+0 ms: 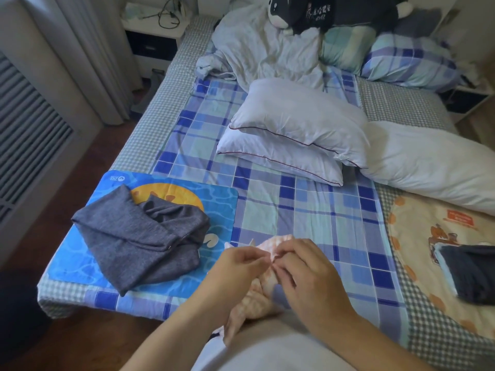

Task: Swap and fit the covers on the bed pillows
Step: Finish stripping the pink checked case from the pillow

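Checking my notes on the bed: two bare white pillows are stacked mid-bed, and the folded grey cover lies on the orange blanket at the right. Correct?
Not quite. The head view shows the folded grey cover lying on the blue mat at the left, not on the orange blanket. The two bare white pillows are indeed stacked mid-bed.

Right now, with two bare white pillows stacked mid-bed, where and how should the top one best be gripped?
Probably at the near-left corner of the top pillow, coming from the foot of the bed. That piped corner juts out past the lower pillow unobstructed, while its far right end leans against the white duvet. Both hands, left hand and right hand, are pinching the peach cover.
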